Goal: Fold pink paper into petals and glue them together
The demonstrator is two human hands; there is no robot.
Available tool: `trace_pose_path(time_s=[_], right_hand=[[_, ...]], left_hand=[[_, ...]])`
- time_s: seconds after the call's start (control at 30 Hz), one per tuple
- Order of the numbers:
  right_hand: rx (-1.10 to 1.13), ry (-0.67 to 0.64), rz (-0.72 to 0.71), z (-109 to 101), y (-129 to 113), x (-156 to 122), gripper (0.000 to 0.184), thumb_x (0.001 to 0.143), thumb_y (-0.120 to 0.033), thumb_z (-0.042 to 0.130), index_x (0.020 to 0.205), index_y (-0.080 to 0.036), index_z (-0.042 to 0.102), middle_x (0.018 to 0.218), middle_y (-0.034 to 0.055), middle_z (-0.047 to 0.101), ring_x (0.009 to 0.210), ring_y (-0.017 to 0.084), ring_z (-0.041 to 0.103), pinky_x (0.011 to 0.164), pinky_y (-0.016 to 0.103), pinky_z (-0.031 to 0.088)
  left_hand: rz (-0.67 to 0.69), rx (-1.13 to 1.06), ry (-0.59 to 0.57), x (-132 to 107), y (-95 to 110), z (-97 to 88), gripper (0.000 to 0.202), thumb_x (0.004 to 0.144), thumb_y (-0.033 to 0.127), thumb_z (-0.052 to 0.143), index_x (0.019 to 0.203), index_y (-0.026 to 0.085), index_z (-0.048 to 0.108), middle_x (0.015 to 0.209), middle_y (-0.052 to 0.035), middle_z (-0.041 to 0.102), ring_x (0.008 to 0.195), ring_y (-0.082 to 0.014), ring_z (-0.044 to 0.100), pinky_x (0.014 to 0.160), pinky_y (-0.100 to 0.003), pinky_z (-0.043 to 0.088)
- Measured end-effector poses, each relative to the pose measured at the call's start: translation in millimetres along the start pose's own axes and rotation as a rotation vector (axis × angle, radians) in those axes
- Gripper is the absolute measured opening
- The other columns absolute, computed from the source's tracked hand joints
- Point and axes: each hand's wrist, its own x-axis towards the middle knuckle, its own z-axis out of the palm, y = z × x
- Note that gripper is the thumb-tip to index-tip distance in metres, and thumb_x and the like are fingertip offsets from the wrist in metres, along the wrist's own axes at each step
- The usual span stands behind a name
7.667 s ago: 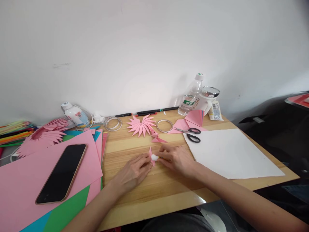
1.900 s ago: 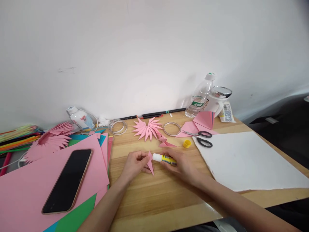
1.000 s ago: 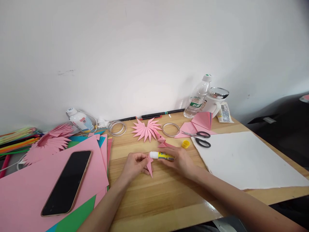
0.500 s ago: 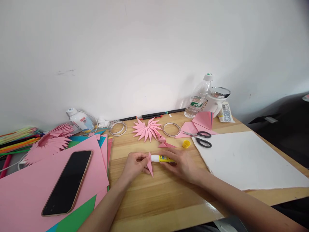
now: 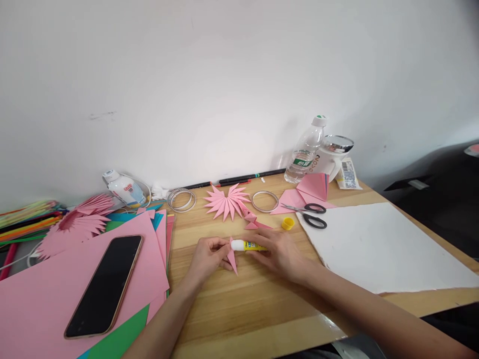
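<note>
Between the thumb and fingers of my left hand (image 5: 210, 257) is a small folded pink paper piece (image 5: 232, 260), its pointed end aimed down toward me. My right hand (image 5: 281, 253) grips a yellow glue stick (image 5: 250, 246) lying sideways; its white end meets the upper part of the paper piece. The yellow cap (image 5: 288, 223) rests on the table just beyond my right hand. A few folded pink pieces (image 5: 255, 223) lie behind my hands, beside a fan-shaped pink paper rosette (image 5: 226, 202).
Scissors (image 5: 314, 216) lie partly over the white board (image 5: 389, 249) at right. A water bottle (image 5: 304, 154) and a mug (image 5: 333, 157) stand by the wall. At left, a phone (image 5: 107, 284) lies on pink paper sheets (image 5: 33, 299). Tape rings (image 5: 181, 200) lie near the wall.
The glue stick has shifted slightly left, its white end now overlapping the edge of the pink paper piece. Both hands keep their holds.
</note>
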Motion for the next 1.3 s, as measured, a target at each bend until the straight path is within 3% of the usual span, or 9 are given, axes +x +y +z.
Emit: trace_pose_path(time_s=[0.23,0.7,0.87,0.97,1.07,1.2,1.3], right_hand=[[-0.065,0.029,-0.001,2,4,9,0.025,0.082,-0.019,0.052,0.105,-0.022,0.060,0.089,0.0057,0.064,0.067,0.015,0.059,0.052,0.023,0.038],[0.011,-0.055,0.014,-5,-6,-13,0.027,0.084,-0.023,0.051,0.110,-0.023,0.058,0.089,0.0073,0.064,0.070,0.018,0.060,0.061,0.029,0.046],[0.259,-0.013,0.156,-15,-5,-19,0.029,0.087,-0.030,0.046,0.114,-0.022,0.054,0.100,0.0068,0.064,0.086,0.020,0.061,0.072,0.031,0.048],[0.456,-0.026,0.310,-23,-6,-24,0.033,0.092,-0.035,0.035,0.118,-0.021,0.050,0.092,0.0049,0.064,0.076,0.016,0.059,0.066,0.027,0.048],[0.600,0.004,0.433,-31,-4,-28,0.033,0.093,-0.040,0.032,0.110,-0.020,0.051,0.081,0.0034,0.059,0.065,0.014,0.052,0.061,0.025,0.046],[0.765,0.052,0.494,-40,-2,-31,0.035,0.091,-0.046,0.033,0.085,-0.018,0.054,0.075,0.0027,0.052,0.064,0.013,0.048,0.059,0.026,0.044],[0.890,0.078,0.514,-39,-2,-32,0.035,0.090,-0.049,0.033,0.094,-0.019,0.051,0.074,0.0019,0.050,0.061,0.013,0.047,0.054,0.025,0.042]], left_hand=[[0.000,-0.003,-0.021,-3,1,-0.5,0.026,0.064,0.035,0.069,0.065,0.010,0.064,0.058,-0.0049,0.064,0.051,-0.0163,0.062,0.051,-0.028,0.054],[0.022,-0.080,0.008,-1,3,-0.8,0.026,0.061,0.034,0.073,0.068,0.010,0.066,0.062,-0.0045,0.064,0.052,-0.0165,0.062,0.050,-0.029,0.055],[0.044,-0.105,0.005,-1,0,-2.1,0.027,0.062,0.035,0.072,0.071,0.010,0.067,0.063,-0.0052,0.065,0.054,-0.0171,0.063,0.051,-0.030,0.055],[0.048,-0.098,0.030,-1,-1,-2.0,0.027,0.063,0.035,0.072,0.073,0.009,0.068,0.063,-0.0063,0.066,0.054,-0.0168,0.062,0.053,-0.030,0.055],[0.049,-0.099,0.037,-2,-1,-1.5,0.028,0.062,0.035,0.073,0.072,0.009,0.069,0.064,-0.0071,0.067,0.054,-0.0169,0.062,0.053,-0.030,0.055],[0.050,-0.133,0.063,-1,0,-0.4,0.031,0.058,0.033,0.075,0.077,0.008,0.069,0.067,-0.0070,0.068,0.054,-0.0168,0.062,0.052,-0.031,0.055],[0.048,-0.167,0.118,-1,0,-0.3,0.042,0.054,0.031,0.078,0.088,0.009,0.066,0.071,-0.0066,0.069,0.053,-0.0161,0.061,0.050,-0.031,0.055]])
